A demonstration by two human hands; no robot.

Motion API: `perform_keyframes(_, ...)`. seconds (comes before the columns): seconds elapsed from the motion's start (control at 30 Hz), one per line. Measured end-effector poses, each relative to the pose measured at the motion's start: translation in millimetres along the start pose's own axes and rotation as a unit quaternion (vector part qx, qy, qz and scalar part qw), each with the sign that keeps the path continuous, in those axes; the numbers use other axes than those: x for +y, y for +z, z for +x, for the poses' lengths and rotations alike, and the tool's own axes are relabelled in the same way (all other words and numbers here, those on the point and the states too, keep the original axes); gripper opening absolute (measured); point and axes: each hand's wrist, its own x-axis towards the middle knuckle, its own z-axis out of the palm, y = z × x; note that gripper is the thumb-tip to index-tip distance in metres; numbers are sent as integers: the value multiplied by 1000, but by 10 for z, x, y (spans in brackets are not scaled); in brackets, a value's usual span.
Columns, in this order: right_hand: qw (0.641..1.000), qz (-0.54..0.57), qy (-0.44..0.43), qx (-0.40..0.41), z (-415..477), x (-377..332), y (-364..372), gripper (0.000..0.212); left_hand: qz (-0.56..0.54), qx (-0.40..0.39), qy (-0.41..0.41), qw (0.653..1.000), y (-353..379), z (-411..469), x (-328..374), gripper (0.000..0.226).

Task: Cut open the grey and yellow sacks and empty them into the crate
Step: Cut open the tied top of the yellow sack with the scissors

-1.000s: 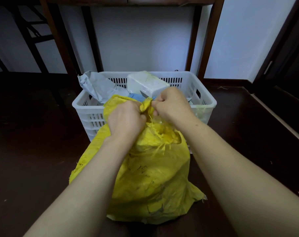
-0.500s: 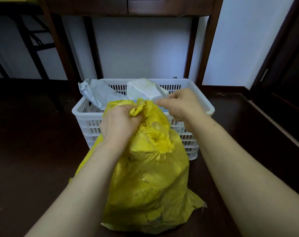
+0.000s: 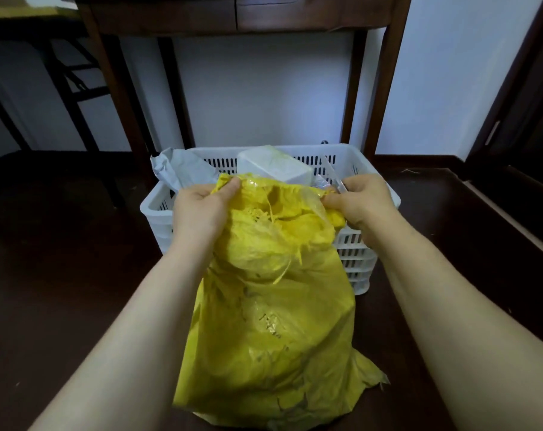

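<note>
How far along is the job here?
Looks done: the grey sack lies crumpled in the crate beside a white box. In hand: left hand and right hand hold the yellow sack open at its mouth, the right also gripping a blade. Left: it stands bulging on the floor, not yet emptied.

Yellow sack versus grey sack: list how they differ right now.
The yellow sack stands on the floor in front of the crate; the grey sack lies inside it, at its left corner. The yellow sack bulges, apparently full; the grey sack is limp and crumpled. The left hand and right hand grip the yellow sack's mouth; no hand touches the grey sack. Both are creased.
</note>
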Motion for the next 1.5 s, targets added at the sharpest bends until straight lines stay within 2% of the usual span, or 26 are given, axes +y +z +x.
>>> perform_keyframes(0.03, 1000, -1, 0, -1, -6, -7, 1, 26, 89, 22, 31, 995, -15, 7, 18, 21)
perform_keyframes(0.1, 1000, 3, -4, -14, -21, -48, 20, 23, 249, 73, 144, 955, -105, -9, 117, 49)
perform_keyframes(0.17, 999, 13, -8, -37, -22, -90, 41, 22, 262, 63, 275, 923, -175, -76, 262, 74)
perform_keyframes(0.23, 998, 22, -8, -56, -34, -136, 65, 22, 262, 17, 324, 909, -111, -186, 350, 78)
perform_keyframes(0.33, 997, 28, 5, -66, -54, -181, 107, 23, 312, -34, 272, 910, 126, -321, 341, 54)
perform_keyframes(0.43, 997, 37, 24, -69, -32, -174, 68, 22, 352, -25, 223, 909, 197, -279, 177, 48)
perform_keyframes(0.5, 997, -10, 31, -66, -20, -153, 4, 18, 327, -10, 218, 920, 190, -214, 78, 34)
perform_keyframes(0.6, 988, -141, 16, -60, -31, -121, -55, 15, 264, -29, 170, 949, 206, -203, 15, 15)
perform_keyframes(0.7, 974, -213, -26, -76, -121, -246, -59, 5, 255, -22, 164, 953, 245, -227, -23, 17)
perform_keyframes(0.8, 979, -159, -62, -109, -221, -517, -77, 18, 247, 2, 177, 953, 268, -202, -42, 12)
perform_keyframes(0.87, 976, -132, -45, -166, -295, -655, -91, 15, 249, 6, 191, 949, 279, -198, -43, 12)
perform_keyframes(0.97, 939, -228, -21, -258, -396, -663, -90, 23, 245, -2, 207, 947, 292, -219, -49, 11)
perform_keyframes(1.03, 910, -309, -8, -277, -425, -638, -93, 27, 242, -1, 211, 947, 299, -233, -50, 12)
perform_keyframes(1.1, 892, -363, -14, -269, -417, -649, -85, 27, 242, 3, 212, 947, 299, -236, -49, 14)
perform_keyframes(1.23, 863, -447, -86, -218, -401, -622, 2, 18, 247, 10, 222, 943, 304, -248, -45, 14)
perform_keyframes(1.33, 869, -441, -104, -199, -406, -575, 53, 26, 256, 11, 233, 938, 311, -256, -38, 13)
perform_keyframes(1.5, 876, -435, -103, -182, -404, -565, 64, 27, 254, 19, 241, 937, 305, -254, -32, 15)
